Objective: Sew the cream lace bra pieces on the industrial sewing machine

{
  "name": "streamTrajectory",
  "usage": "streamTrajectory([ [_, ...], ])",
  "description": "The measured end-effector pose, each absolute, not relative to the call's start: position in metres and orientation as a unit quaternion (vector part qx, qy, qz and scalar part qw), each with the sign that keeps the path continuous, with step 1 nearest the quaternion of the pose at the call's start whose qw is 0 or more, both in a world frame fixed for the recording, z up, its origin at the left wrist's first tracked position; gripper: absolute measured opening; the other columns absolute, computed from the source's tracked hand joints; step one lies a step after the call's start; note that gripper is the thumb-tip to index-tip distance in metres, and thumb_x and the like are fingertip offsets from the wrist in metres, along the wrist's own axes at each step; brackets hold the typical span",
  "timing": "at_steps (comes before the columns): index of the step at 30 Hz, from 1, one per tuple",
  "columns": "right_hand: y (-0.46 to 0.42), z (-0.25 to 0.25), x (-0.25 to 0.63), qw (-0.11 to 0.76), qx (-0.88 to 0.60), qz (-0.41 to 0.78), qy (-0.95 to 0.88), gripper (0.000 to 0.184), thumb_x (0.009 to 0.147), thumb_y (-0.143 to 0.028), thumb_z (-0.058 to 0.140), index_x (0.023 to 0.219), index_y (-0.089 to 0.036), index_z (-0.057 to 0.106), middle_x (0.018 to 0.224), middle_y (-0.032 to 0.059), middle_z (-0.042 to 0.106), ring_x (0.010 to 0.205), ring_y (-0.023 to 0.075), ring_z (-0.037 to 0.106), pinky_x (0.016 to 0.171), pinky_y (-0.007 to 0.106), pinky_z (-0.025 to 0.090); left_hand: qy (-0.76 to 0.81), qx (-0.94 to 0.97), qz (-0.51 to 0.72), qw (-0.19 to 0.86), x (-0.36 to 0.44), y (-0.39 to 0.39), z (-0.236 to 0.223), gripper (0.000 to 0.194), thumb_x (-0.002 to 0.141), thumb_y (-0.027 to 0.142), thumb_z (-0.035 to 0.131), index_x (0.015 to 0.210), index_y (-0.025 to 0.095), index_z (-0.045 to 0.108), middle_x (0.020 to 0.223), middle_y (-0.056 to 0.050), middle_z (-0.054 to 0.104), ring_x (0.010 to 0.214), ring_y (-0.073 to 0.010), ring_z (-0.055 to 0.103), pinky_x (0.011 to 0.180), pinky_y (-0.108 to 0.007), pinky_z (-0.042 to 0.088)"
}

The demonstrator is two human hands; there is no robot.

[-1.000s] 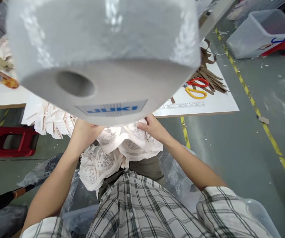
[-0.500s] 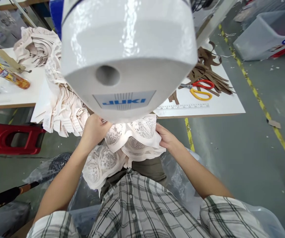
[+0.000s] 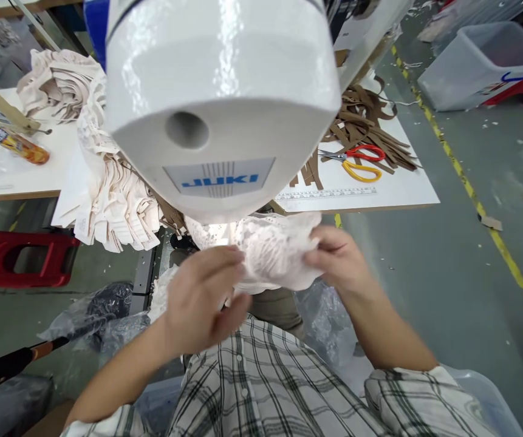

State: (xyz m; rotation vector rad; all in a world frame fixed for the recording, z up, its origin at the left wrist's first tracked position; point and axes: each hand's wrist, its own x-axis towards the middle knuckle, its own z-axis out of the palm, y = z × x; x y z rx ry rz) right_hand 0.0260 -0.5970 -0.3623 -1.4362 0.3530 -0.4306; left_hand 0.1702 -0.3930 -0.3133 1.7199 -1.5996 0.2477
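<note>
A pale pink lace bra (image 3: 274, 255) hangs below the sewing machine head (image 3: 225, 73), its upper edge hidden under the machine. At the bra's right end, my right hand (image 3: 345, 261) pinches the edge between thumb and fingers. My left hand (image 3: 206, 297), blurred, is in front of the bra's left part. Its thumb is apart from the fingers and I see nothing held in it; the fingertips are close to the lace, but contact is unclear. More pale lace fabric (image 3: 163, 291) lies partly hidden behind my left hand.
Stacked pale bra pieces (image 3: 118, 206) hang over the table's left edge. On the right tabletop are scissors (image 3: 361, 164), a clear ruler (image 3: 327, 194) and brown strips (image 3: 370, 121). A red stool (image 3: 56, 258) stands at left, a clear bin (image 3: 480, 67) at far right.
My left hand has left the fabric near the machine and moved toward me and right. My right hand has shifted right, spreading the bra sideways. The view has shifted slightly.
</note>
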Motion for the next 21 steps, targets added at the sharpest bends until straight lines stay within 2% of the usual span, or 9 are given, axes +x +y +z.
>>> streamTrajectory([
  [3, -0.577, -0.339, 0.036, 0.723, -0.683, -0.086, -0.059, 0.021, 0.085, -0.038, 0.074, 0.076, -0.019, 0.072, 0.069, 0.0024, 0.071, 0.061, 0.0132, 0.064, 0.061, 0.024, 0.049, -0.685, 0.638, 0.021, 0.352, 0.160, -0.402, -0.308, 0.063, 0.086, 0.050, 0.069, 0.134, 0.014, 0.046, 0.125, -0.020, 0.065, 0.124, -0.0323, 0.059, 0.103, -0.050, 0.050],
  [4, -0.573, -0.335, 0.039, 0.724, -0.681, -0.061, -0.093, 0.018, 0.087, -0.034, 0.071, 0.080, -0.018, 0.074, 0.071, 0.0028, 0.072, 0.063, 0.0122, 0.064, 0.062, 0.022, 0.049, -0.686, 0.645, -0.027, 0.335, 0.161, -0.403, -0.308, 0.065, 0.084, 0.056, 0.071, 0.129, 0.014, 0.050, 0.119, -0.018, 0.067, 0.117, -0.0322, 0.062, 0.099, -0.049, 0.051],
  [5, -0.571, -0.333, 0.043, 0.724, -0.680, -0.043, -0.102, 0.016, 0.089, -0.031, 0.069, 0.084, -0.017, 0.075, 0.073, 0.0028, 0.072, 0.063, 0.0111, 0.063, 0.061, 0.021, 0.048, -0.680, 0.653, -0.085, 0.322, 0.165, -0.402, -0.308, 0.056, 0.083, 0.057, 0.070, 0.118, 0.015, 0.056, 0.107, -0.014, 0.070, 0.105, -0.0288, 0.065, 0.091, -0.045, 0.053],
  [7, -0.572, -0.334, 0.049, 0.715, -0.696, -0.016, -0.068, 0.018, 0.092, -0.031, 0.067, 0.089, -0.016, 0.076, 0.073, 0.0020, 0.071, 0.061, 0.0097, 0.060, 0.057, 0.020, 0.044, -0.642, 0.671, -0.193, 0.316, 0.175, -0.398, -0.311, 0.032, 0.090, 0.050, 0.065, 0.086, 0.019, 0.058, 0.078, -0.003, 0.064, 0.073, -0.0169, 0.061, 0.067, -0.031, 0.049],
  [9, -0.576, -0.342, 0.056, 0.681, -0.732, -0.011, 0.002, 0.023, 0.094, -0.035, 0.064, 0.087, -0.016, 0.075, 0.069, 0.0006, 0.068, 0.059, 0.0095, 0.056, 0.053, 0.020, 0.039, -0.562, 0.716, -0.248, 0.331, 0.186, -0.394, -0.316, 0.037, 0.096, 0.040, 0.058, 0.067, 0.019, 0.049, 0.062, 0.002, 0.052, 0.055, -0.0101, 0.047, 0.052, -0.024, 0.036],
  [13, -0.586, -0.360, 0.080, 0.580, -0.801, -0.053, 0.137, 0.043, 0.090, -0.045, 0.064, 0.059, -0.016, 0.058, 0.054, -0.0033, 0.048, 0.053, 0.0083, 0.040, 0.051, 0.023, 0.028, -0.357, 0.838, -0.209, 0.355, 0.206, -0.402, -0.330, 0.039, 0.090, 0.041, 0.063, 0.062, 0.020, 0.046, 0.057, 0.003, 0.046, 0.052, -0.0097, 0.041, 0.048, -0.024, 0.029],
  [15, -0.590, -0.365, 0.092, 0.572, -0.803, -0.052, 0.159, 0.053, 0.088, -0.053, 0.064, 0.052, -0.017, 0.046, 0.052, -0.0041, 0.038, 0.052, 0.0082, 0.033, 0.051, 0.024, 0.025, -0.298, 0.863, -0.190, 0.362, 0.214, -0.410, -0.336, 0.047, 0.086, 0.041, 0.065, 0.056, 0.020, 0.035, 0.052, 0.004, 0.036, 0.050, -0.0093, 0.033, 0.047, -0.024, 0.024],
  [18, -0.593, -0.367, 0.102, 0.576, -0.799, -0.040, 0.168, 0.059, 0.084, -0.065, 0.062, 0.052, -0.018, 0.045, 0.053, -0.0031, 0.037, 0.055, 0.0097, 0.034, 0.052, 0.025, 0.026, -0.269, 0.861, -0.206, 0.379, 0.220, -0.418, -0.340, 0.056, 0.083, 0.034, 0.064, 0.053, 0.020, 0.019, 0.049, 0.005, 0.020, 0.049, -0.0082, 0.020, 0.047, -0.026, 0.016],
  [21, -0.597, -0.367, 0.104, 0.560, -0.807, -0.054, 0.180, 0.059, 0.082, -0.069, 0.063, 0.054, -0.019, 0.048, 0.054, -0.0024, 0.038, 0.057, 0.0111, 0.036, 0.053, 0.025, 0.028, -0.248, 0.860, -0.221, 0.388, 0.223, -0.422, -0.339, 0.055, 0.080, 0.029, 0.063, 0.052, 0.021, 0.016, 0.048, 0.004, 0.016, 0.049, -0.0081, 0.016, 0.047, -0.026, 0.013],
])
